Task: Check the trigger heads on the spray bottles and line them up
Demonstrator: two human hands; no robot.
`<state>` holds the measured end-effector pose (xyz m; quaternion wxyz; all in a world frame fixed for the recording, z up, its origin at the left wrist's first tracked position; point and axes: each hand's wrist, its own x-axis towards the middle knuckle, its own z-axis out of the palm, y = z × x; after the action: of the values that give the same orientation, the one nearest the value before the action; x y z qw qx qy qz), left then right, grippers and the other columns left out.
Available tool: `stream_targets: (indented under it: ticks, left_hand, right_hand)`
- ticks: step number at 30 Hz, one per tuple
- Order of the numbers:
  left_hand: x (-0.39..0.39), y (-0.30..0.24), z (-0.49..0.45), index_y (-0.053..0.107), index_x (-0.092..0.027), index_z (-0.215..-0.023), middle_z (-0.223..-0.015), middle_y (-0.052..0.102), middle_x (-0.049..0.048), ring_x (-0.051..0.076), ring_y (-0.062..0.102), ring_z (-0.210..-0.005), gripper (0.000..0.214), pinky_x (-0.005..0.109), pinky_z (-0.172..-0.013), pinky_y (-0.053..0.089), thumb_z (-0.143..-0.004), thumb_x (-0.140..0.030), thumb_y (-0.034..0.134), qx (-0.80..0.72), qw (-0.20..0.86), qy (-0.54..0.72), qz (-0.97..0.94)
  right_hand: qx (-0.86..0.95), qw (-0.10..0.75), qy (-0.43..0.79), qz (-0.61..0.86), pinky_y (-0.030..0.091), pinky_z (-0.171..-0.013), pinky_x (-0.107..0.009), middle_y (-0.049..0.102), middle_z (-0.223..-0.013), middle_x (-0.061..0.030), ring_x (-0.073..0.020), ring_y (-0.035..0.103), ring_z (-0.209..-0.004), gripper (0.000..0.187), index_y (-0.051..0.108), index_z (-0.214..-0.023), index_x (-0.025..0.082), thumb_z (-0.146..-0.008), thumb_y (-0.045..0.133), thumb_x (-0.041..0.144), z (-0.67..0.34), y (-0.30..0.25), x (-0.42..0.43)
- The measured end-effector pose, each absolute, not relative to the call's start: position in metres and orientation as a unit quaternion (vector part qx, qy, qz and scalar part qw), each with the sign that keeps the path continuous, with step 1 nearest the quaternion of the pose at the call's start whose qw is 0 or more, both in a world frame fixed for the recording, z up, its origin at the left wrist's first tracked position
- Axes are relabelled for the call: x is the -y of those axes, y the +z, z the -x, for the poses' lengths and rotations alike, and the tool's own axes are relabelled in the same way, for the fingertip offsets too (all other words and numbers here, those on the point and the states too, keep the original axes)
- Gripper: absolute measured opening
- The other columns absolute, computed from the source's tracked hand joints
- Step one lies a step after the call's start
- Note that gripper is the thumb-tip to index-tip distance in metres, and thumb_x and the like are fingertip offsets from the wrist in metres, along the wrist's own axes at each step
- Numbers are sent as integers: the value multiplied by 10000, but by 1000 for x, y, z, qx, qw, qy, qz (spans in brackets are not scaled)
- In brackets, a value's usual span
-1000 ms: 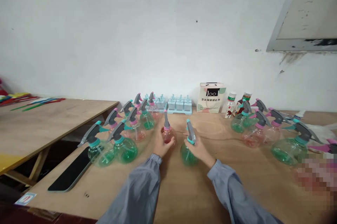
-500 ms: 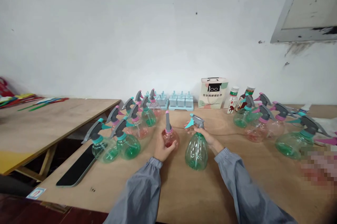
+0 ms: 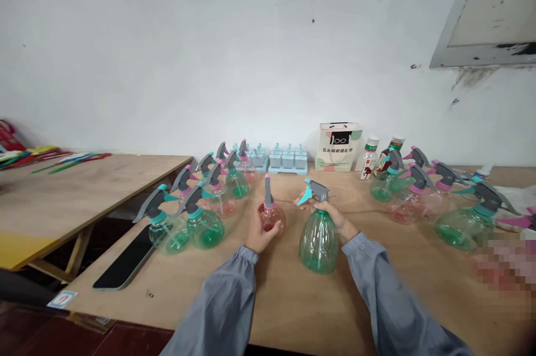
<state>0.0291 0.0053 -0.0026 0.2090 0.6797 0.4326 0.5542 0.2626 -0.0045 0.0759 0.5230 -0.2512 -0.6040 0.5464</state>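
My left hand (image 3: 260,229) is wrapped around a pink spray bottle (image 3: 271,212), which stands upright with its grey and pink nozzle pointing away from me. In my right hand (image 3: 335,217) is a green spray bottle (image 3: 319,244), held by the neck below its grey head, its turquoise trigger facing left. The two bottles are side by side with a gap between them. To my left, green and pink spray bottles (image 3: 205,229) stand in rows, several of them. More such bottles (image 3: 463,226) are on my right.
A phone (image 3: 124,261) lies at the table's left edge. Along the wall are light blue popsicle moulds (image 3: 288,160), a paper bag (image 3: 338,148) and labelled drink bottles (image 3: 369,159). Another table (image 3: 96,188) on the left bears colourful strips (image 3: 77,162), beyond a gap.
My right hand has moved the green spray bottle slightly right and nearer to me. The left hand keeps its hold on the pink one, and the view has shifted a little.
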Motion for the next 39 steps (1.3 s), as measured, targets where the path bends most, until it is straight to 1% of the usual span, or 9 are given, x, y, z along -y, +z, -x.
stream_targets:
  ticks: [3, 6, 10, 17, 23, 28, 31, 35, 39]
  left_hand:
    - [-5, -3, -29, 398, -196, -1297, -1253, 569, 122, 282, 573, -1217, 675, 477, -1087, 429, -735, -385, 721, -430, 211, 556, -679]
    - [-5, -2, -28, 403, -194, -1298, -1249, 573, 120, 283, 571, -1215, 677, 481, -1087, 427, -735, -388, 726, -425, 208, 555, -684]
    - [-5, -3, -28, 402, -196, -1304, -1249, 572, 120, 284, 570, -1215, 677, 488, -1087, 426, -742, -395, 724, -422, 210, 556, -685]
    - [-5, -5, -28, 390, -189, -1314, -1273, 556, 131, 287, 558, -1230, 684, 495, -1103, 408, -754, -412, 713, -422, 214, 554, -685]
    - [-5, -5, -28, 404, -198, -1308, -1275, 551, 120, 288, 551, -1237, 671, 499, -1112, 398, -753, -404, 720, -418, 219, 557, -683]
    - [-5, -6, -28, 395, -193, -1323, -1280, 551, 127, 293, 547, -1248, 685, 498, -1111, 398, -766, -430, 716, -413, 221, 554, -688]
    - [-6, -6, -27, 386, -190, -1327, -1288, 551, 132, 294, 549, -1251, 684, 494, -1107, 402, -778, -439, 709, -407, 223, 545, -698]
    - [-5, -5, -27, 388, -192, -1319, -1280, 561, 134, 299, 556, -1246, 670, 502, -1101, 411, -782, -433, 708, -403, 210, 541, -708]
    - [-5, -5, -27, 383, -194, -1325, -1280, 560, 137, 303, 561, -1240, 680, 508, -1096, 418, -780, -435, 709, -402, 215, 540, -708]
  right_hand:
    - [603, 549, 514, 266, 478, -875, -389, 720, -850, -52, -247, 647, -897, 186, 651, -742, 235, -661, 612, 398, -263, 74, 5]
    - [600, 536, 534, 260, 470, -863, -385, 722, -850, -52, -257, 644, -922, 234, 663, -809, 243, -638, 612, 394, -263, 75, 5]
    - [605, 506, 559, 256, 460, -883, -392, 734, -911, -53, -264, 642, -980, 310, 677, -934, 252, -658, 614, 379, -266, 78, 6]
    - [607, 544, 492, 307, 432, -828, -349, 723, -861, -37, -224, 617, -864, 241, 694, -829, 232, -668, 629, 398, -273, 70, 2]
    - [608, 510, 537, 286, 440, -872, -373, 719, -844, -43, -246, 642, -898, 291, 689, -899, 247, -663, 628, 408, -267, 74, 4]
    - [575, 579, 481, 321, 448, -869, -378, 689, -759, -39, -241, 632, -840, 227, 664, -747, 238, -647, 617, 436, -264, 71, 2]
    - [571, 593, 467, 322, 442, -890, -373, 705, -807, -37, -245, 630, -892, 237, 666, -777, 243, -646, 616, 434, -262, 74, 3]
    - [589, 569, 473, 325, 453, -901, -387, 731, -910, -53, -253, 639, -947, 270, 676, -864, 249, -659, 646, 421, -258, 82, 9]
    - [581, 605, 410, 357, 473, -883, -408, 709, -808, -48, -262, 649, -887, 264, 657, -791, 248, -656, 651, 475, -255, 83, 11]
